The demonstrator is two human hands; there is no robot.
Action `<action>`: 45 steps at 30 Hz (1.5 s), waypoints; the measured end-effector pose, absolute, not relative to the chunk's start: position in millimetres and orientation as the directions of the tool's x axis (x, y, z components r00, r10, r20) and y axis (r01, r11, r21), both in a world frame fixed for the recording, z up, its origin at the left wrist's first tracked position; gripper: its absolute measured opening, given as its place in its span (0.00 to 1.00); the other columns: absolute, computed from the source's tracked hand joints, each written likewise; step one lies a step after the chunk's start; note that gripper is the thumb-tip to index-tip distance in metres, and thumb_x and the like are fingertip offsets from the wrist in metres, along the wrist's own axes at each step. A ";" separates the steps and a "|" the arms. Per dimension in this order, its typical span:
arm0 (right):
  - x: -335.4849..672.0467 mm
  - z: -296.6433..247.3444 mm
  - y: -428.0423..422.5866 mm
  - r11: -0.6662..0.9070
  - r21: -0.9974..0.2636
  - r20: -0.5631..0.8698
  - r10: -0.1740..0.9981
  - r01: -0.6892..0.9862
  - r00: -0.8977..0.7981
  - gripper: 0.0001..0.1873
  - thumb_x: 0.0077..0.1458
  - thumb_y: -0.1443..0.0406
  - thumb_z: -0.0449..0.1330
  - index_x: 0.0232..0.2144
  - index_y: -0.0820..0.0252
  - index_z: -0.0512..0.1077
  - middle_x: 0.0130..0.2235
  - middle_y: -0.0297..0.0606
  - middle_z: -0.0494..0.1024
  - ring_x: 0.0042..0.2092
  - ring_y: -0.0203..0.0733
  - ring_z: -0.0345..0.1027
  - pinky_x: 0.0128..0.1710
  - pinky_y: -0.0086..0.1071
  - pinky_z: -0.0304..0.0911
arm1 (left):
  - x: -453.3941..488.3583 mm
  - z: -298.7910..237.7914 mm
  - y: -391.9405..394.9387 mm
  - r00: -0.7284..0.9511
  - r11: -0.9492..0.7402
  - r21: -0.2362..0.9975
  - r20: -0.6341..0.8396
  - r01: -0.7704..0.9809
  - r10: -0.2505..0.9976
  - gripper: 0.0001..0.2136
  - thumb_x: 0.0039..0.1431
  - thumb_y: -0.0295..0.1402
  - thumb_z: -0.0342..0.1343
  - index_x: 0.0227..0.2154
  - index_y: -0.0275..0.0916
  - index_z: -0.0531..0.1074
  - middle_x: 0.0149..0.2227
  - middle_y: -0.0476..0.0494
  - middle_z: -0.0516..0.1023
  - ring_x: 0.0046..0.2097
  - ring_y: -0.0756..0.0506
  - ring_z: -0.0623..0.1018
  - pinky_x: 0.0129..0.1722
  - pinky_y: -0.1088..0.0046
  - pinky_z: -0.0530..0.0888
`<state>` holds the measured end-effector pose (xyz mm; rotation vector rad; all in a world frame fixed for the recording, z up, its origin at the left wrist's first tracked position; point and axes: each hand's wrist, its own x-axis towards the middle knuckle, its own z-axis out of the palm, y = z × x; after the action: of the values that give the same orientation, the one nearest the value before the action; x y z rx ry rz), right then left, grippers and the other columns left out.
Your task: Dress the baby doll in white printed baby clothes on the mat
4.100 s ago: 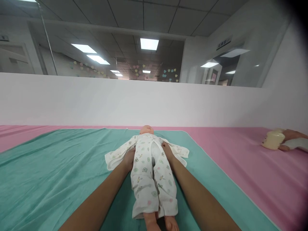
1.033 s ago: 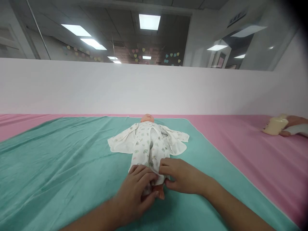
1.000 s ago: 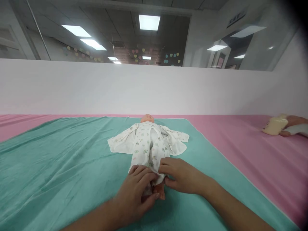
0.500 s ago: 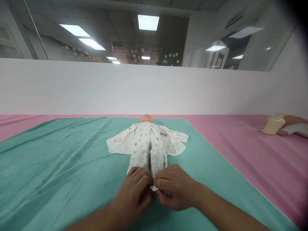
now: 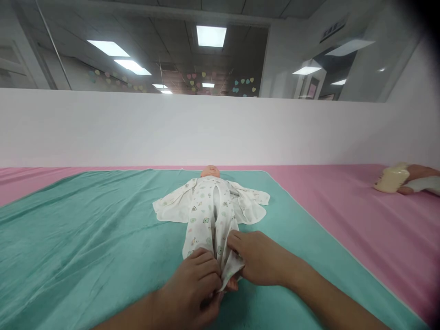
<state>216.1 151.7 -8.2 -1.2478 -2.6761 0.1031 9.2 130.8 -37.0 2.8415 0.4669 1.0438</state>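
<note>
A baby doll (image 5: 210,172) lies on its back on a teal blanket (image 5: 85,229), dressed in white printed pyjamas (image 5: 206,215) with the top spread open to both sides. My left hand (image 5: 192,288) is closed around the cuff of the doll's left-side trouser leg. My right hand (image 5: 256,261) pinches the cuff of the other trouser leg, near a doll foot (image 5: 233,285) that peeks out between my hands.
The blanket lies on a pink mat (image 5: 360,229) that runs to a low white wall (image 5: 206,128). At the far right, another person's hand (image 5: 417,181) holds a cream bottle (image 5: 390,178) on the mat.
My hands left the doll's hips and came down to the trouser cuffs. In the last half second they shifted slightly apart, gathering the cuff fabric, and a doll foot shows again.
</note>
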 end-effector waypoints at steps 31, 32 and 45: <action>170.2 -18.8 315.9 0.550 -0.549 0.476 0.824 0.629 -0.306 0.27 0.61 0.52 0.43 0.54 0.60 0.65 0.59 0.43 0.62 0.60 0.46 0.53 0.61 0.41 0.47 | -17.7 -57.5 180.9 0.556 -0.739 0.261 0.517 0.621 0.651 0.22 0.55 0.29 0.53 0.55 0.43 0.63 0.64 0.45 0.54 0.65 0.39 0.48 0.61 0.47 0.53; 168.7 -14.9 327.4 0.546 -0.526 0.441 0.831 0.653 -0.340 0.26 0.62 0.52 0.42 0.53 0.59 0.66 0.58 0.41 0.64 0.59 0.45 0.55 0.59 0.40 0.50 | -17.2 -57.4 179.7 0.561 -0.731 0.258 0.498 0.632 0.661 0.22 0.55 0.29 0.53 0.54 0.44 0.63 0.64 0.46 0.54 0.65 0.39 0.48 0.61 0.47 0.51; 149.5 18.4 392.1 0.476 -0.290 0.294 0.870 0.830 -0.396 0.08 0.53 0.65 0.56 0.25 0.61 0.73 0.36 0.43 0.76 0.43 0.45 0.66 0.41 0.32 0.57 | -16.7 -59.0 181.7 0.539 -0.714 0.303 0.491 0.631 0.685 0.23 0.48 0.25 0.52 0.49 0.45 0.67 0.62 0.49 0.58 0.64 0.38 0.52 0.61 0.46 0.51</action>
<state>149.5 392.1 18.4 -1.4203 -2.3241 0.1338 -16.7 181.7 -59.0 2.6764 1.1468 0.9142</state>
